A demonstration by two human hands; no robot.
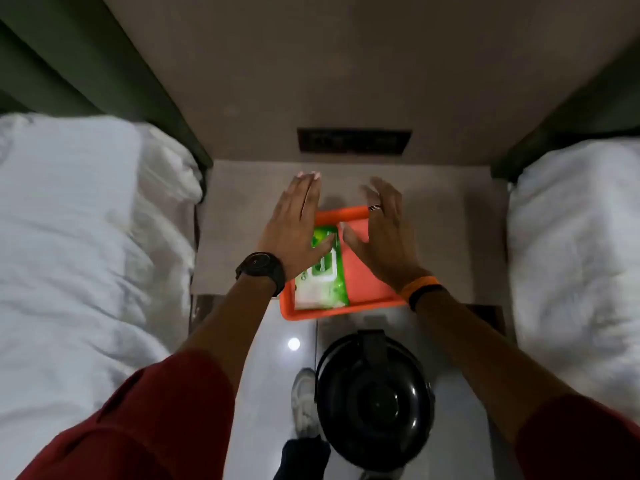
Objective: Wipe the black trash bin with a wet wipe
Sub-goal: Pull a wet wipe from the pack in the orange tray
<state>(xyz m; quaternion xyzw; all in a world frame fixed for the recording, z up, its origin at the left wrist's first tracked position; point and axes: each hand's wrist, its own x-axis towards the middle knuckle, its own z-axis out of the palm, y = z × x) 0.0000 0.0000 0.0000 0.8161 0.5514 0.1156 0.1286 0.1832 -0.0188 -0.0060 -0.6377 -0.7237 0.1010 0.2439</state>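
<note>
Orange tray (367, 268) on the pale bench (235, 237) between two white beds, green pack of wipes (323, 275) lying in its left half; left hand (294, 226) flat and spread, fingers straight, hovering over the pack, holding nothing; right hand (384, 233) open too, palm down above the tray, empty; black bin (374, 396) on the glossy floor (263, 375) just before the bench, lid shut, below the right forearm.
</note>
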